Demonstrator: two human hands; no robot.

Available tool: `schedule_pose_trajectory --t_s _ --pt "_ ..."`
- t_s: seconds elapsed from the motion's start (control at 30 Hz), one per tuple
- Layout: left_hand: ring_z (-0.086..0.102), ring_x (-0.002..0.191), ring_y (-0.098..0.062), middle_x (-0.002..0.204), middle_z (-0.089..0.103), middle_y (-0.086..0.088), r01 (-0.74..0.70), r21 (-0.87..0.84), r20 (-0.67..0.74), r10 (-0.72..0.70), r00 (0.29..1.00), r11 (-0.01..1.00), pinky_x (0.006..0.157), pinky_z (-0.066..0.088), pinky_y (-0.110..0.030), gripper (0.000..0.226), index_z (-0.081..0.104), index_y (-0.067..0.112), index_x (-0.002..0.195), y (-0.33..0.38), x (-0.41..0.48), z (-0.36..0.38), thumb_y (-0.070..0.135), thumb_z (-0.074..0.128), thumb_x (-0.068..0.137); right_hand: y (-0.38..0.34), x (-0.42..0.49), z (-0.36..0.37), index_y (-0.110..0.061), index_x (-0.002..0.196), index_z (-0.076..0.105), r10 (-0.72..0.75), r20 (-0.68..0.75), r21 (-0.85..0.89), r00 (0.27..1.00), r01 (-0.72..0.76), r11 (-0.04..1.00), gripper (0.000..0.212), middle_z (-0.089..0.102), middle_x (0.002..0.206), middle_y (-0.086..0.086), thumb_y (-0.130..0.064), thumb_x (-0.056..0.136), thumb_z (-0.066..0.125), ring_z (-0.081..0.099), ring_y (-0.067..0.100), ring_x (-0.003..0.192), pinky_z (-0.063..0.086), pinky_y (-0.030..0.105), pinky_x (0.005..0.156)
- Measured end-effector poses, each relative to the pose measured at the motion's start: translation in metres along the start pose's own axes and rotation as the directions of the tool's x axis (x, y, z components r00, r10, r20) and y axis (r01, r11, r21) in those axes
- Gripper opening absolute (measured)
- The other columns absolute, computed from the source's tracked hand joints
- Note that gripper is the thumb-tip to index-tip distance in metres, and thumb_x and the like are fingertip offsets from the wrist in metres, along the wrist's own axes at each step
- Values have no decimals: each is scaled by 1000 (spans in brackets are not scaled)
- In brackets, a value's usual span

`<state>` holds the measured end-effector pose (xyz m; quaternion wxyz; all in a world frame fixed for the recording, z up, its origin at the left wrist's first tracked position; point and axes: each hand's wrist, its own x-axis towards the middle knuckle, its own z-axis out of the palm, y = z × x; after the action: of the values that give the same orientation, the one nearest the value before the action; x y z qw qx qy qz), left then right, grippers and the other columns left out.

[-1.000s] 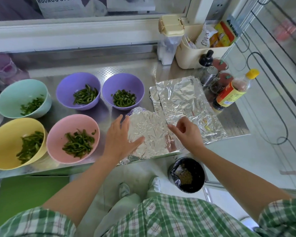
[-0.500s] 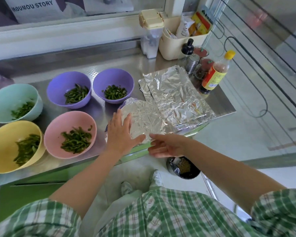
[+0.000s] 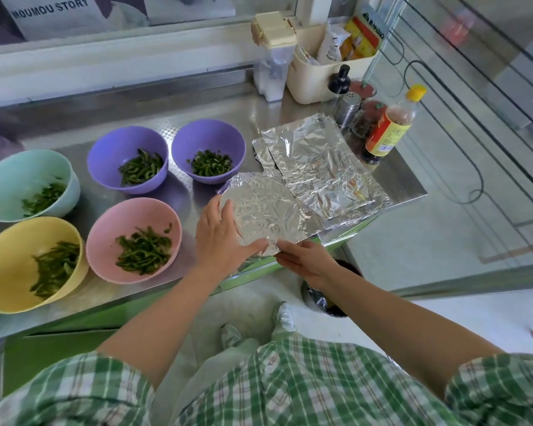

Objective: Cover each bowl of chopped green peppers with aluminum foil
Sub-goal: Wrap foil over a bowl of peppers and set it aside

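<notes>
A bowl wrapped in crinkled foil (image 3: 266,207) stands at the front edge of the steel counter (image 3: 225,109). My left hand (image 3: 220,238) lies flat against its left side, thumb across the near rim. My right hand (image 3: 305,261) reaches in from below the counter edge, its straight fingers touching the foil's near flap. Five uncovered bowls hold chopped green peppers: pink (image 3: 105,238), yellow (image 3: 6,241), teal (image 3: 13,173) and two purple ones (image 3: 111,149) (image 3: 206,133). A stack of flat foil sheets (image 3: 317,164) lies just right of the covered bowl.
Behind the foil stack stand an oil bottle (image 3: 388,127), a steel shaker (image 3: 346,106), jars, a cream caddy (image 3: 314,78) and a clear canister (image 3: 273,56). A black bin (image 3: 330,302) sits on the floor under my right wrist. The counter ends just right of the foil sheets.
My right hand has left the top right of the foil and dropped to the near edge of the covered bowl. My left hand stays on the bowl's left side.
</notes>
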<state>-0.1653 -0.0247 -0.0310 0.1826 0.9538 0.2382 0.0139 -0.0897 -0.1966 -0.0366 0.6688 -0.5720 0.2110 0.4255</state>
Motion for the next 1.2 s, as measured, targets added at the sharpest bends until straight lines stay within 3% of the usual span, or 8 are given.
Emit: schedule_pose_trajectory --t_s 0.2,0.37,0.57,0.7,0.87,1.0,1.1,1.2 --pt "-5 153 -27 165 -7 -16 -79 47 112 73 991 996 124 1 -40 134 7 -3 155 4 10 0 89 46 65 -3 5 -4 -3 90 50 1 25 3 1000 -1 1000 26 63 85 14 -1 80 74 67 20 74 60 24 67" --pt "6 152 -29 165 4 -16 -81 111 144 65 987 991 124 5 -40 140 8 -1 155 6 27 1 98 19 57 -4 8 -7 6 109 50 27 65 11 998 -27 1000 37 61 89 14 -1 81 74 67 18 73 60 27 69" --pt "-1 152 -32 164 -6 -19 -89 115 199 65 978 989 124 2 -41 155 0 -5 154 2 31 0 105 21 47 -7 11 -8 3 103 54 48 112 -38 992 -44 998 28 69 82 12 -8 84 72 70 16 68 57 23 63" --pt "-14 151 -32 160 -25 -19 -80 80 282 54 958 994 122 -5 -40 162 -17 -3 152 -3 26 -2 101 38 40 -7 16 -9 10 119 56 59 136 -111 989 -43 993 46 70 81 11 -14 83 73 70 14 71 56 21 64" --pt "-20 149 -32 157 -29 -23 -116 106 303 79 950 988 120 -10 -41 169 -19 -5 150 -7 27 -1 108 25 32 -11 13 -17 5 110 60 97 229 -315 969 -20 949 49 73 87 10 -36 84 68 71 15 72 52 21 55" --pt "-18 150 -32 159 -24 -25 -141 129 272 102 957 982 121 -9 -41 169 -14 -6 152 -7 28 0 109 23 34 -52 -4 -32 -6 88 68 351 383 -832 854 154 533 43 75 85 8 -48 88 57 70 19 70 50 22 53" --pt "-17 150 -31 160 -25 -21 -126 94 264 97 959 988 121 -5 -40 161 -15 -3 153 -5 25 -1 96 54 46 -89 -4 -13 -6 81 67 -22 559 -811 829 551 198 31 69 70 3 -37 84 71 63 11 57 49 21 53" --pt "-18 150 -30 160 -27 -17 -112 78 267 88 960 991 122 0 -42 159 -20 1 152 -4 24 -1 88 66 51 -111 13 21 -18 123 58 -282 769 -637 574 722 -268 66 58 123 5 -50 69 79 57 14 108 50 38 96"
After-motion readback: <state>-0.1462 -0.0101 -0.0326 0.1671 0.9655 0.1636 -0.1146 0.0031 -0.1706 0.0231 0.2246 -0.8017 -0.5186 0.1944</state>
